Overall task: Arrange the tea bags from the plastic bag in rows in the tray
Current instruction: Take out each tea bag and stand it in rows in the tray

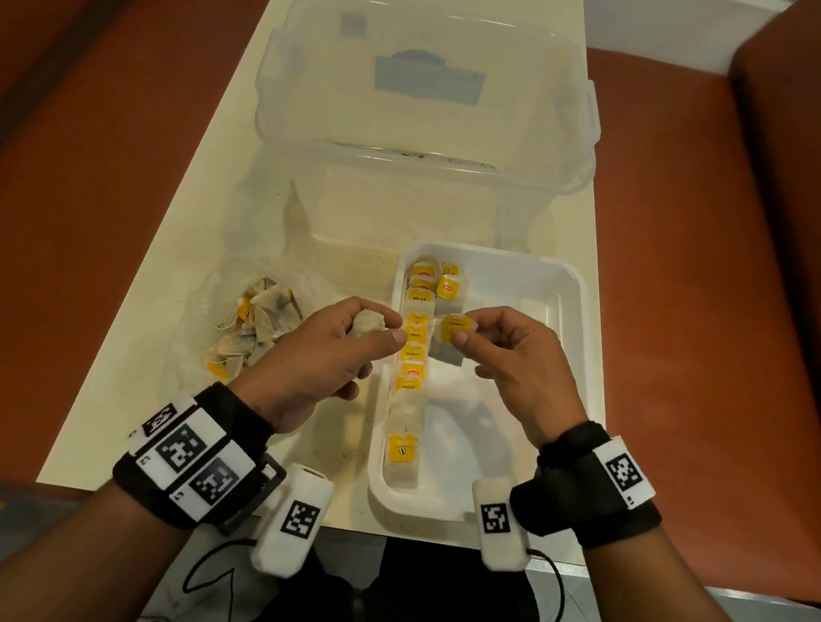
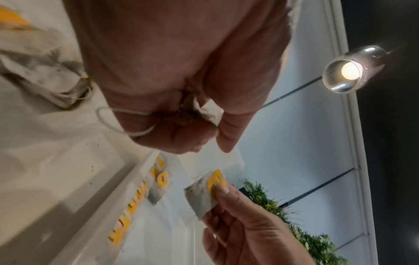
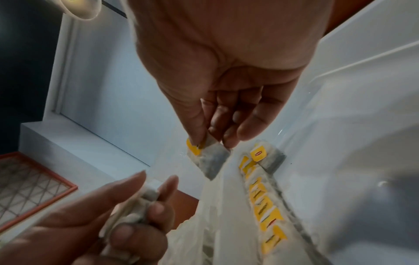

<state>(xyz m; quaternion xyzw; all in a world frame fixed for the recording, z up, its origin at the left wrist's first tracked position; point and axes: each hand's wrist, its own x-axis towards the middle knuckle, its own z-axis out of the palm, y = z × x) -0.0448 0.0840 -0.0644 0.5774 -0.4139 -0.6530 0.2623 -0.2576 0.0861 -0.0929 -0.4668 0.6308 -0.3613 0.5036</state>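
A white tray (image 1: 571,330) on the table holds a row of yellow-tagged tea bags (image 1: 413,357) along its left wall and another tea bag (image 1: 451,287) beside the row's far end. My right hand (image 1: 506,353) pinches a tea bag (image 1: 454,337) by its yellow tag above the tray; the same tea bag (image 3: 211,157) hangs below my fingers (image 3: 199,132) in the right wrist view. My left hand (image 1: 336,353) grips a bunch of tea bags (image 1: 368,325) just left of the tray. A clear plastic bag (image 1: 201,316) with several loose tea bags (image 1: 257,323) lies to the left.
A large clear plastic bin (image 1: 421,121) stands behind the tray, across most of the table (image 1: 128,405). Orange-brown seats (image 1: 54,163) flank the table on both sides. Dark cables (image 1: 211,570) hang below the near edge.
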